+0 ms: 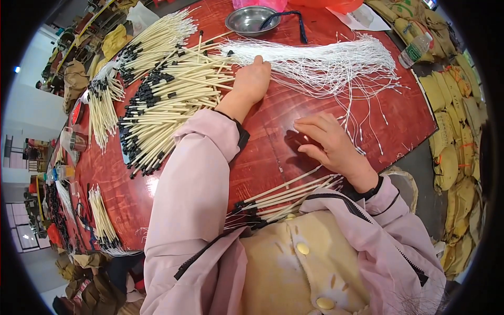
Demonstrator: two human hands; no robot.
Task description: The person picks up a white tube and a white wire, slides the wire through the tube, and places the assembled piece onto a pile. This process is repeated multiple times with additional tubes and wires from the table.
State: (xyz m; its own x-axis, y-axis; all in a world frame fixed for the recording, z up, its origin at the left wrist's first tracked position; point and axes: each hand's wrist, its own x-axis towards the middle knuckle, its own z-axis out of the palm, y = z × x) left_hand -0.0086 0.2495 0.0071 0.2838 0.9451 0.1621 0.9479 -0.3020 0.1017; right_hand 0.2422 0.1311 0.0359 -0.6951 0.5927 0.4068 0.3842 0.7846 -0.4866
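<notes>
My left hand (253, 80) reaches forward to the place where a pile of cream rods with black ends (178, 89) meets a long bundle of thin white cords (325, 58). Its fingers are curled closed, and what they hold, if anything, is hidden. My right hand (328, 144) hovers over the red table (262, 142), below the loose cord ends. Its thumb and fingers are apart, with a small white speck near the fingertips. Close to my body, several more cream rods with black ends (283, 194) lie at the table's near edge.
A metal bowl (252, 21) with a dark blue strap (300, 26) over its rim stands at the back. A clear bottle (416, 50) lies at the far right edge. Stacked yellowish sacks (451, 131) line the right side. More rod bundles (103, 215) lie left.
</notes>
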